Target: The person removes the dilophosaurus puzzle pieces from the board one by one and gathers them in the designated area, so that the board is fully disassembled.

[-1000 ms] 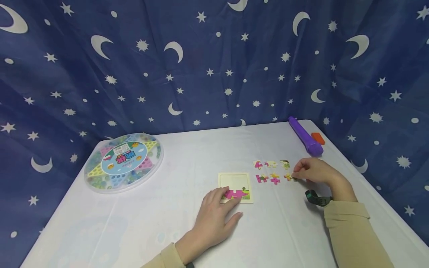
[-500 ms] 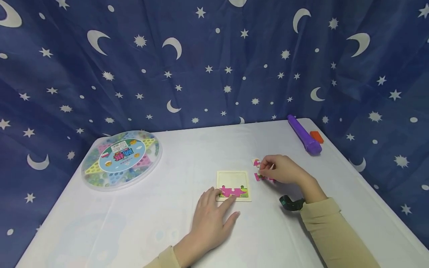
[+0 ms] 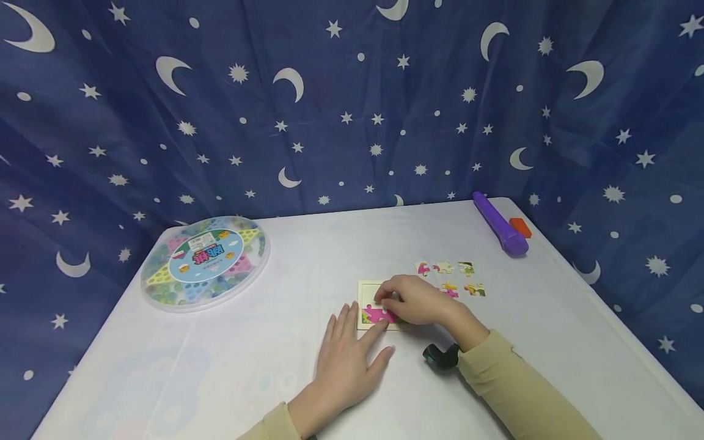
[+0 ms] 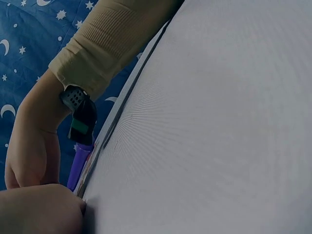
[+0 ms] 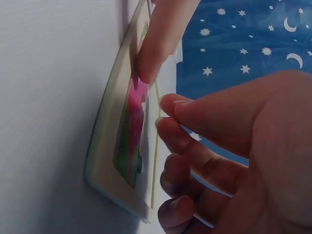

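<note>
tray [image 3: 370, 293] holds pink puzzle pieces [image 3: 375, 315] along its near side

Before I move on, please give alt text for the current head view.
A person's right hand is over a partly filled jigsaw tray on a white table; the left hand touches the tray. Loose pieces lie to the right; a round box sits at left, a purple club-shaped object back right, before a starry blue curtain.
</note>
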A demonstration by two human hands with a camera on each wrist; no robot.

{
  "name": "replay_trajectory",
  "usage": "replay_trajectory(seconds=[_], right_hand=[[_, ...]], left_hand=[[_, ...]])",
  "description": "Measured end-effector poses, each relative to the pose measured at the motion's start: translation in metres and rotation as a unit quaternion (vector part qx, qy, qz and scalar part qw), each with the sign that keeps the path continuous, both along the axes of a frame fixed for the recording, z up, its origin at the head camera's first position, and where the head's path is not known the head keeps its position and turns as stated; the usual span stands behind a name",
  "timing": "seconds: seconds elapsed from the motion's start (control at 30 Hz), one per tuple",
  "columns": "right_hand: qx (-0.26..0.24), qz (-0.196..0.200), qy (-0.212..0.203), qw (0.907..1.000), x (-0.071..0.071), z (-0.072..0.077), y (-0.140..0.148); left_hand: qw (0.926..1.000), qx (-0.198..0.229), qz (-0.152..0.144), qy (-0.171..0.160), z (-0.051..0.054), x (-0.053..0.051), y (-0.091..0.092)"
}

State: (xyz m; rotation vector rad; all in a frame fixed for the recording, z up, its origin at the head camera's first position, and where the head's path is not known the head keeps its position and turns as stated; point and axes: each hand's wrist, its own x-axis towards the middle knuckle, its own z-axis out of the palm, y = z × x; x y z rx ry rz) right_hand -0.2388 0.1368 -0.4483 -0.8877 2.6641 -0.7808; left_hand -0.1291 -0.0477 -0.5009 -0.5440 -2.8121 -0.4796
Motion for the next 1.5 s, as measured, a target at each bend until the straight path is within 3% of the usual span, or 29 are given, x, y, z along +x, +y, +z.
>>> replay_trajectory(seconds=[0.27, 0.7, 1.0, 1.23, 1.5], right_hand=[[0.008, 0.019, -0.012, 0.9997, -0.005, -0.007, -0.007], [0.003, 0.018, -0.007, 0.9998, -0.002, -0.007, -0.01], [-0.009, 0.006, -0.026, 0.9996, -0.001, -0.008, -0.011], [-0.006, 0.0, -0.028, 0.9996, -0.001, -0.01, -0.012], [-0.044, -0.009, -0.055, 0.9975, 0.001, -0.008, -0.012]], left_hand=[[0.9999, 0.006, 0.002, -0.014, -0.003, 0.002, 0.0], [0.9997, -0.01, -0.002, -0.023, -0.001, 0.0, 0.0], [0.9997, -0.01, -0.005, -0.021, 0.0, -0.001, 0.0], [0.9991, -0.012, -0.005, -0.04, -0.001, -0.001, 0.001], [0.9987, -0.014, -0.007, -0.048, 0.0, -0.002, 0.0]])
